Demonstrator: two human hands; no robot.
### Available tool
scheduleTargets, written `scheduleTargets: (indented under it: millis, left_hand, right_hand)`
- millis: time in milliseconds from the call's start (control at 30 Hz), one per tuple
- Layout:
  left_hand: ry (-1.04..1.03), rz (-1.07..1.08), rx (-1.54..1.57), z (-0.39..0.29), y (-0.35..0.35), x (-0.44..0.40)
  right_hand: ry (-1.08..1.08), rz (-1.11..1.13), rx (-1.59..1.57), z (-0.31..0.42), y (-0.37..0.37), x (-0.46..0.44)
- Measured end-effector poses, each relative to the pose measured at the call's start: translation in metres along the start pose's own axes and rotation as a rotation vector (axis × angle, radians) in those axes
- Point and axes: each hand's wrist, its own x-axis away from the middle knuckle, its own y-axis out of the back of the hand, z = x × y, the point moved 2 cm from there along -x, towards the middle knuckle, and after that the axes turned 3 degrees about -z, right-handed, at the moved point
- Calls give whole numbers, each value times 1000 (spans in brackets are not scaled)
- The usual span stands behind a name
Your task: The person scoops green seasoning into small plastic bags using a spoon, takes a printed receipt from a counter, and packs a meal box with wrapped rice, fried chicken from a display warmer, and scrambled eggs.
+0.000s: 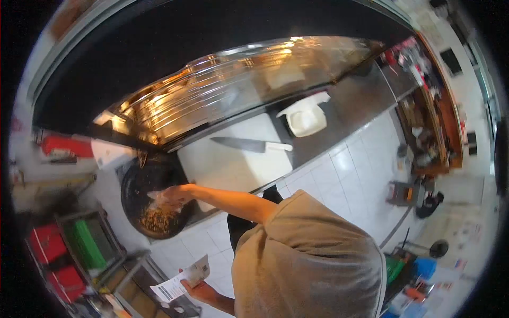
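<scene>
At the left, my right hand [177,196] reaches over a round black pan [136,185]. Its fingers look curled, with clear plastic at them; whether this is a glove or a bag, and what they grip, is too blurred to tell. Brown chopped food [158,220] lies in the pan just below the fingers. Lower down, my left hand [199,291] is closed on a printed paper slip [183,279]. A white cutting board [228,165] lies right of the pan, with a white-handled knife [252,144] across it.
A white open container [307,121] stands on the dark counter [350,106] beyond the board. Behind them runs a lit glass display case [212,95]. Crates holding a green item [89,245] stand lower left. A grey stool [403,193] is on the tiled floor.
</scene>
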Motion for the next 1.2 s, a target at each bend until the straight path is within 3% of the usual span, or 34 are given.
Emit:
scheduleTargets:
  millis: [67, 100, 133, 200, 233, 267, 300, 333, 400, 467, 500, 533, 567, 600, 633, 667, 700, 733, 767, 800, 833, 867, 900, 967, 1000, 1033, 1067, 1133, 1200]
  left_hand:
    - [70, 8, 216, -3, -21, -5]
    - [164, 66, 312, -4, -30, -8]
    - [162, 82, 303, -6, -42, -7]
    - [-24, 168, -23, -6, -78, 6]
    - [130, 166, 290, -9, -103, 17]
    - [119, 166, 291, -8, -119, 22]
    - [190, 245, 326, 0, -135, 25]
    - [260, 321, 361, 6, -152, 33]
    - [216, 402, 317, 4, -196, 61]
    - [173, 515, 222, 3, -238, 93]
    - [235, 471, 168, 14, -253, 104]
    - [295, 410, 124, 32, -261, 110]
    - [303, 383, 70, 52, -263, 119]
    - [199, 566, 158, 27, -285, 148]
    - [261, 465, 15, 55, -292, 153]
    - [321, 577, 40, 24, -311, 181]
    - [385, 744, 31, 42, -312, 186]
    - [464, 916, 69, 43, -325, 198]
    - [505, 1056, 123, 27, -343, 211]
    - [422, 1168, 69, 14, -360, 217]
    - [450, 1123, 51, 6, -373, 222]
    - [481, 1087, 32, -1, -381, 223]
    - [468, 1097, 47, 3, -373, 222]
    - [401, 863, 148, 9, -376, 192]
    - [201, 809, 31, -12, -372, 182]
    - [323, 698, 233, -4, -368, 168]
    - [446, 577, 434, 11, -364, 152]
    - [339, 459, 610, 17, -343, 125]
    - [280, 364, 558, 10, -317, 87]
  right_hand:
    - [-265, -21, -916, 49, 51, 63]
    - [-319, -58, -1134, 69, 75, 99]
    - [-307, -120, -1108, 76, 106, 145]
    - [-285, -245, -1049, 89, 165, 238]
    - [-286, -300, -922, 93, 200, 292]
    - [-294, -355, -791, 97, 235, 346]
    - [-345, -514, -503, 91, 265, 389]
    - [-441, -714, -442, 124, 285, 424]
    - [-381, -781, 136, 43, 355, 494]
    - [-456, -879, 678, 24, 389, 522]
    - [-467, -1025, 944, -4, 395, 534]
    - [-976, -819, 792, 16, 402, 525]
    - [-950, -576, 917, -60, 421, 547]
    - [-1056, -704, 950, -58, 423, 548]
    - [-766, -740, 836, -75, 415, 549]
    - [-582, -839, 1052, -31, 399, 533]
    - [-410, -948, 1287, 19, 380, 515]
    - [-394, -1090, 1140, 58, 353, 484]
    - [-272, -810, 1182, 36, 345, 467]
    - [-227, -698, 698, 35, 330, 446]
    - [-239, -624, 215, 35, 316, 425]
    - [-288, -606, -789, 64, 276, 386]
    - [-296, -480, -837, 66, 246, 368]
    - [-310, -342, -874, 51, 221, 322]
    - [-263, -322, -727, 45, 210, 302]
    - [-221, -306, -581, 42, 201, 284]
    - [-175, -280, -661, 60, 188, 269]
    - [-90, -216, -826, 102, 164, 239]
    - [-30, -167, -685, 120, 127, 203]
